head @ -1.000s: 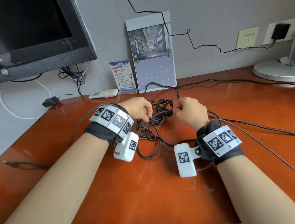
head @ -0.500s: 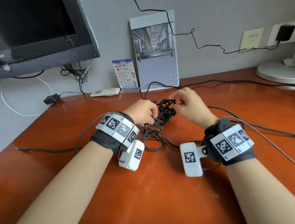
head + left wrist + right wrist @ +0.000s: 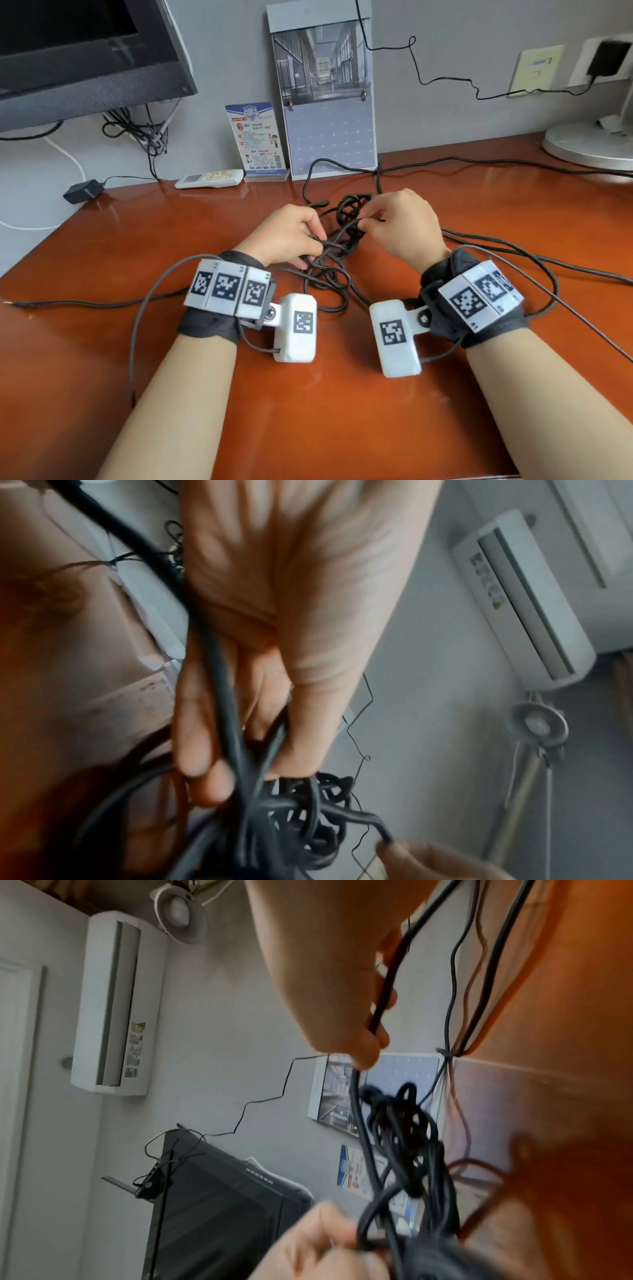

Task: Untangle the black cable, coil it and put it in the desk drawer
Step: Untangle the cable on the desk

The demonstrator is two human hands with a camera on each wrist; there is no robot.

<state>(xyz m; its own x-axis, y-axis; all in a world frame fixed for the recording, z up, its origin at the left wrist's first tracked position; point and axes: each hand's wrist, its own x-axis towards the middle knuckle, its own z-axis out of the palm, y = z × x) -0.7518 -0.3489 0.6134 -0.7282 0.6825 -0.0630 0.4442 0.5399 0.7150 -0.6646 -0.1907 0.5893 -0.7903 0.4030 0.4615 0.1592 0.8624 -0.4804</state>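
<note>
Two hands work a knotted black cable (image 3: 346, 236) over a glossy reddish-brown wooden desk (image 3: 308, 411). The left hand (image 3: 284, 236) curls thumb and fingers around several matte strands at the near side of the tangle. The right hand (image 3: 404, 226) pinches a single strand at the knot's upper part. Loose loops of the round cord lie on the desk between the wrists. A flat calendar (image 3: 325, 102) leans against the grey wall behind.
</note>
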